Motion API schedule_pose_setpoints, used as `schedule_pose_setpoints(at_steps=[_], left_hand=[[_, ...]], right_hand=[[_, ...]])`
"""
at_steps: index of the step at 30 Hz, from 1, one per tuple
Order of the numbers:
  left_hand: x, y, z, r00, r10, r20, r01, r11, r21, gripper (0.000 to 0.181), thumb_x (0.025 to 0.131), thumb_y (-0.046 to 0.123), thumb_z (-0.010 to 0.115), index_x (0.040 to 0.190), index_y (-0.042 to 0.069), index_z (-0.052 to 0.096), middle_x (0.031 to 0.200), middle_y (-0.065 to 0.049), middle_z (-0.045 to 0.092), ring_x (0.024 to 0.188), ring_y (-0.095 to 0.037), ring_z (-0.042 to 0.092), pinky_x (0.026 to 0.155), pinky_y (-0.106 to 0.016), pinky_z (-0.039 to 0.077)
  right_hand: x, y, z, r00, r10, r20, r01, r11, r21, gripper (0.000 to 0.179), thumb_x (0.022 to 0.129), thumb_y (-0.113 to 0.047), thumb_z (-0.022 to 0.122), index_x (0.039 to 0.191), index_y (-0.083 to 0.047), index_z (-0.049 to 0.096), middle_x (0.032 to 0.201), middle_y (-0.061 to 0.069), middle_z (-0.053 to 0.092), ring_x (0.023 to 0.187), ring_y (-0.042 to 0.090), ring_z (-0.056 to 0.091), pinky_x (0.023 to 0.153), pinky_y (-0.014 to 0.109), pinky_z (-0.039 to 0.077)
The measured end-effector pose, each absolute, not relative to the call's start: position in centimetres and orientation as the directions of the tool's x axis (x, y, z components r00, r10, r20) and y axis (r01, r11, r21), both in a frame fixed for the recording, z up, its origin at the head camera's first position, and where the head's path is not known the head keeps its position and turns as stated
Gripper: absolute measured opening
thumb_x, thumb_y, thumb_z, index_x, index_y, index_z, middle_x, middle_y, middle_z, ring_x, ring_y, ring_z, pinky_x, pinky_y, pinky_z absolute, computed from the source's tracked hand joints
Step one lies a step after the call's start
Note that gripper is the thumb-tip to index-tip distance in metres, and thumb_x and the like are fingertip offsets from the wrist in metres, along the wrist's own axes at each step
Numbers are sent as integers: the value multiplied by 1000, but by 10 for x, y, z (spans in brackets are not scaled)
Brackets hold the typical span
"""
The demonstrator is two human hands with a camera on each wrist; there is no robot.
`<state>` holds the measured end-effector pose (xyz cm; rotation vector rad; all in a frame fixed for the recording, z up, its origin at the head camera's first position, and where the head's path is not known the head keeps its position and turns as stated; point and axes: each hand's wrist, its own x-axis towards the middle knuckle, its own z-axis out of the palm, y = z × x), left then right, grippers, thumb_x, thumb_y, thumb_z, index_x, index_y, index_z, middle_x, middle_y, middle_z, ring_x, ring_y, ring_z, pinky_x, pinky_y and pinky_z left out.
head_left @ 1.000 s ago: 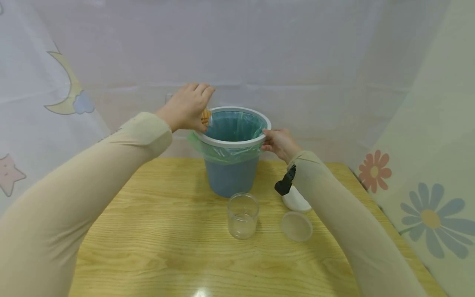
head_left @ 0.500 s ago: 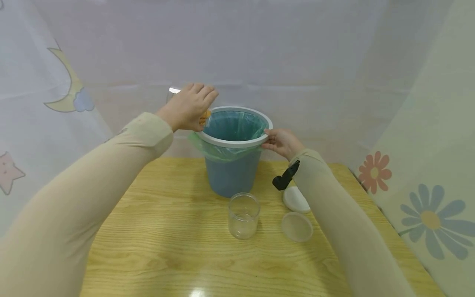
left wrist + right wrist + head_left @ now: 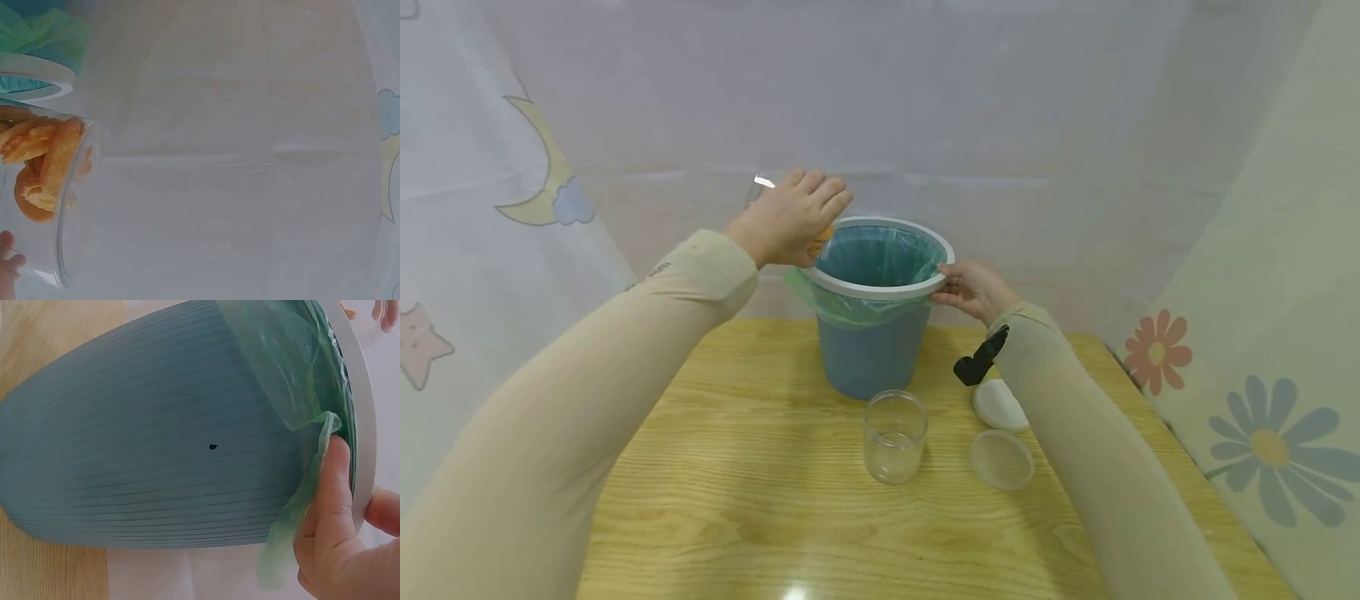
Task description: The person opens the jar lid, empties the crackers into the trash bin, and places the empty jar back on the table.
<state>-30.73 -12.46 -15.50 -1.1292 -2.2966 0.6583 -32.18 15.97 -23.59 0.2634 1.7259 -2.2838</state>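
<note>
My left hand grips a clear jar, tipped on its side by the left of the blue trash bin. Inside it lie broken golden-brown pieces that look like pastry, gathered toward the mouth end. Most of the jar is hidden behind the hand in the head view. On the opposite side, my right hand pinches the bin's white rim, thumb on one side and fingers on the other. A green bag lines the bin, folded over under the rim.
A second clear jar stands in front of the bin on the wooden table. To its right lie a translucent lid and a white round object, partly behind the right sleeve. Printed cloth hangs behind the table.
My left hand has shifted slightly right, and the jar's shiny base end now shows above the wrist, so it is tipped further. The right hand stays at the rim.
</note>
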Motion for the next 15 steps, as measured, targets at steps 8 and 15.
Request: schedule_pose_setpoints(at_steps=[8, 15], left_hand=[[-308, -126, -156, -491, 826, 276, 574, 545, -610, 86, 75, 28, 80, 139, -9, 36, 137, -26, 41, 121, -46, 41, 105, -55, 36], [-307, -128, -155, -505, 821, 264, 557, 545, -627, 90, 75, 31, 82, 141, -8, 35, 140, -26, 39, 125, -47, 38, 106, -55, 34]], right_hand=[[-321, 162, -233, -948, -103, -301, 318, -235, -919, 59, 103, -8, 44, 155, -7, 17, 122, 12, 45, 94, 19, 54, 67, 25, 55], [-322, 162, -234, -949, -95, -302, 316, -232, -920, 58, 102, -8, 46, 155, -7, 20, 117, 11, 47, 94, 19, 54, 67, 26, 55]])
